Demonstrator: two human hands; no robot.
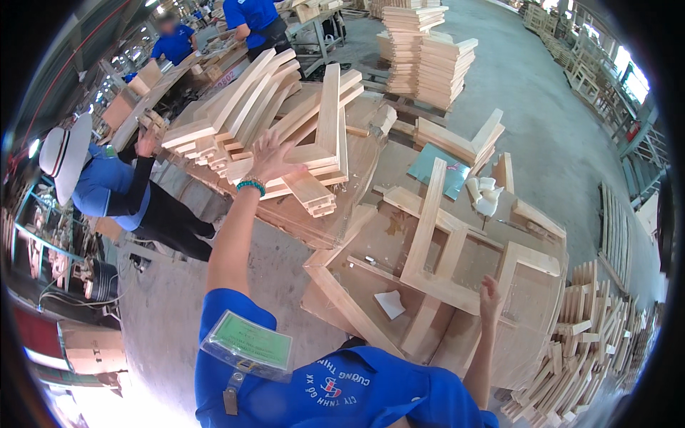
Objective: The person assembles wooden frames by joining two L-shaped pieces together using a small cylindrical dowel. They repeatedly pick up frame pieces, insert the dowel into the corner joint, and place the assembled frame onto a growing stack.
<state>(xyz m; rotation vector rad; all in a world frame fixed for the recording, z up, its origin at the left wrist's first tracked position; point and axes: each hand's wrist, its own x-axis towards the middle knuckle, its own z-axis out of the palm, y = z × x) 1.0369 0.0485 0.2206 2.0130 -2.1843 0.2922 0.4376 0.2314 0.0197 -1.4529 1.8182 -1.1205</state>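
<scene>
Far left: co-worker [118, 187], head hidden by hat [69, 158]. Stacked wooden corner pieces [189, 133], lower ones partly covered. Left grip [271, 157] released, fingers spread over second stack [327, 118]; contact unclear. L-shaped frame [427, 221] lies on counter [536, 310]. Right grip [490, 299] beside frame, edge-on; cannot tell whether clenched. Far right: wood pile [581, 349], edges blurred.

Co-worker [110, 189], 1, in white hat [73, 158], left. People in blue shirts [255, 14], 2, upper left. Cardboard box [93, 347], 1, lower left. Stacked wood [444, 71], floor, upper centre. Wood pile [579, 349], floor, lower right.
</scene>
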